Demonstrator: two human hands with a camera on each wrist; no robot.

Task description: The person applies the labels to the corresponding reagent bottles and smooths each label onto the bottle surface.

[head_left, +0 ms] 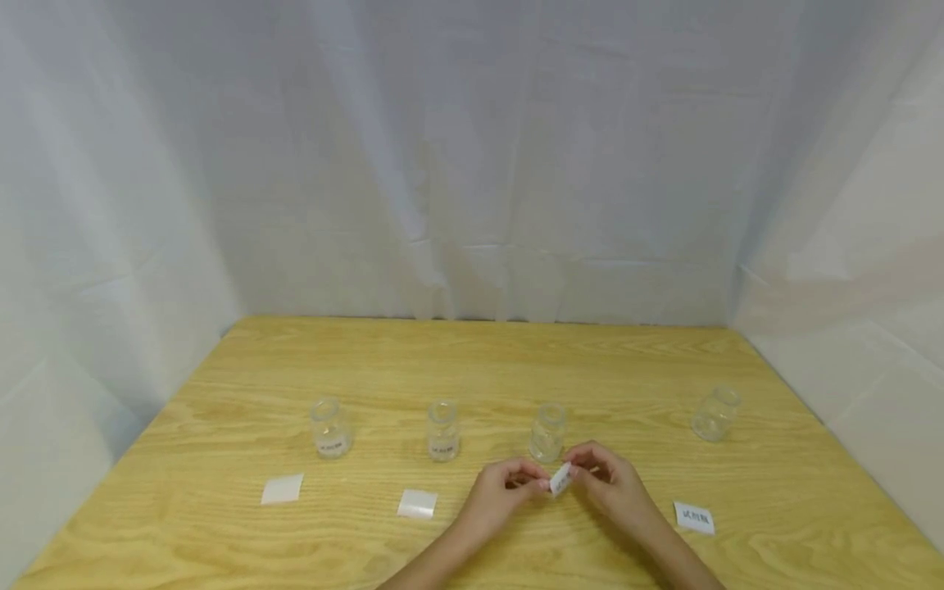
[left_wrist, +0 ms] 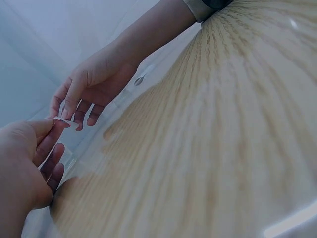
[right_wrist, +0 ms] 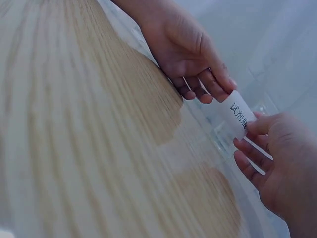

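Note:
Between my two hands is a small white label [head_left: 561,478] with dark printed characters, seen from its printed side in the right wrist view [right_wrist: 238,113]. My left hand [head_left: 500,497] pinches one end of it between thumb and forefinger. At the other end, my right hand [head_left: 610,489] pinches it the same way. Just behind the hands stands a clear glass jar [head_left: 546,434] with an open mouth. In the left wrist view the label [left_wrist: 67,122] appears edge-on and slightly curved.
Two more clear jars, one on the far left [head_left: 330,430] and one left of centre [head_left: 442,433], bear printed labels low down. Another jar [head_left: 715,414] stands at right. A printed label [head_left: 694,518] lies at right; two blank white pieces [head_left: 283,489] [head_left: 417,504] lie at left.

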